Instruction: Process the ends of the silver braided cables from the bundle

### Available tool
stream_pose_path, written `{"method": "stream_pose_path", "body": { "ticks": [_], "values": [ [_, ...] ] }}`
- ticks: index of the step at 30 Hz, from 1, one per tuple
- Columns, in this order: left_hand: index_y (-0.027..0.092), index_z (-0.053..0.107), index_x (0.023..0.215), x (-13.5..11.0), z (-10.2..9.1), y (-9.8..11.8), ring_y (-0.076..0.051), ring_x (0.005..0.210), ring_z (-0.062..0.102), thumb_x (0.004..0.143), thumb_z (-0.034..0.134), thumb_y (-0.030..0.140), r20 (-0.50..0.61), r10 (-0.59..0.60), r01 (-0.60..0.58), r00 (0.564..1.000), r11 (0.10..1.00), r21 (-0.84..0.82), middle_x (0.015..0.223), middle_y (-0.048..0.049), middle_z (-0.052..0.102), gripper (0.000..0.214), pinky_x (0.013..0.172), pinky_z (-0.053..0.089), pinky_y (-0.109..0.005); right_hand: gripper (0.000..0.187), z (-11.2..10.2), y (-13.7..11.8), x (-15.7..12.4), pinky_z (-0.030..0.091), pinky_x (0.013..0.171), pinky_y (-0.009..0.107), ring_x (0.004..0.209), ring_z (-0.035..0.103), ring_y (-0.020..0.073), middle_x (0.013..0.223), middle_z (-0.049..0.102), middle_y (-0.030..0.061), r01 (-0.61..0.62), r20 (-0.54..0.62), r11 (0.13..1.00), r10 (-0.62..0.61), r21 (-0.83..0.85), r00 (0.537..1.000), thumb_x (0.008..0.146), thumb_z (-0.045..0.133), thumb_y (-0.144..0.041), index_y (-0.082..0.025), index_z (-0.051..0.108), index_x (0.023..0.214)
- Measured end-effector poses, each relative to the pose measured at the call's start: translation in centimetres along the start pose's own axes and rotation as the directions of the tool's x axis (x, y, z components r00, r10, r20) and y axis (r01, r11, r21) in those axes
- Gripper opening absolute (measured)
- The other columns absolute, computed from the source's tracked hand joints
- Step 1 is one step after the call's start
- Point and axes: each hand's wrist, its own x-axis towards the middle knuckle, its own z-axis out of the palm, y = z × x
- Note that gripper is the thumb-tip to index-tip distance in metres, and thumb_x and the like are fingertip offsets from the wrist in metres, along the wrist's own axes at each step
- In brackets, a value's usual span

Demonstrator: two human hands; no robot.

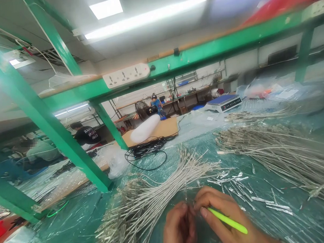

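Note:
My left hand (179, 224) is closed, its thumb and fingers pinching a thin silvery cable (186, 192) whose end points up. Close against it, my right hand (222, 212) is also closed, with a bright yellow-green pen-like tool (229, 220) lying in its grip. The tool's tip is hidden by the fingers, so its kind cannot be made out. Left of the hands lies a large bundle of silvery braided cables (159, 189). Loose strips of foil (273, 202) are scattered to the right.
Another heap of braided cables (270, 145) lies at right. Behind are a weighing scale (224, 103), coiled black cables (147, 147) and a white wrapped roll (145, 128). A green frame (79, 139) with a power strip (126, 75) crosses the bench. Other people sit farther back.

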Motion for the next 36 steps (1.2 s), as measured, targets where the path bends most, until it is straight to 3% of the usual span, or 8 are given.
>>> {"method": "stream_pose_path", "body": {
  "ticks": [10, 17, 25, 36],
  "values": [
    [0.014, 0.064, 0.068, -0.20, 0.26, 0.19, -0.004, 0.028, 0.023, 0.083, 0.055, 0.043, 0.002, -0.019, 0.019, 1.000, 1.000, 0.023, 0.037, 0.0049, 0.043, 0.034, 0.034, 0.012, -0.020, 0.019, 0.11, 0.27, -0.22, 0.053, 0.069, 0.030, 0.077, 0.062, 0.0181, 0.083, 0.062, 0.0076, -0.020, -0.057, 1.000, 0.020, -0.009, 0.998, 0.092, 0.045, -0.014, -0.017, 0.064, 0.089],
    [0.016, 0.050, 0.050, -0.20, 0.32, 0.07, -0.004, 0.029, 0.024, 0.081, 0.057, 0.044, -0.002, 0.005, -0.005, 1.000, 1.000, 0.014, 0.036, 0.0048, 0.039, 0.043, 0.035, 0.012, -0.021, 0.025, -0.04, 0.12, -0.03, 0.053, 0.079, 0.032, 0.088, 0.063, 0.0185, 0.094, 0.068, 0.0081, 0.080, 0.038, 0.997, -0.079, -0.024, 0.996, 0.089, 0.049, -0.007, -0.020, 0.065, 0.102],
    [0.014, 0.064, 0.068, -0.04, -0.12, 0.12, -0.004, 0.028, 0.024, 0.081, 0.059, 0.046, 0.024, -0.018, 0.018, 1.000, 1.000, 0.001, 0.038, 0.0045, 0.045, 0.035, 0.034, 0.014, -0.020, 0.018, -0.35, 0.00, -0.15, 0.052, 0.065, 0.031, 0.073, 0.062, 0.0187, 0.079, 0.063, 0.0082, 0.059, -0.044, 0.998, -0.061, -0.036, 0.997, 0.090, 0.045, -0.013, -0.017, 0.063, 0.089],
    [0.014, 0.064, 0.066, 0.03, 0.17, 0.23, -0.005, 0.027, 0.025, 0.082, 0.057, 0.043, 0.081, -0.037, 0.041, 0.996, 0.998, -0.050, 0.035, 0.0044, 0.044, 0.034, 0.032, 0.016, -0.019, 0.020, -0.10, 0.68, -0.24, 0.053, 0.074, 0.030, 0.084, 0.063, 0.0190, 0.088, 0.063, 0.0079, 0.024, -0.110, 0.999, -0.030, -0.049, 0.993, 0.091, 0.047, -0.011, -0.019, 0.064, 0.097]
  ]
}}
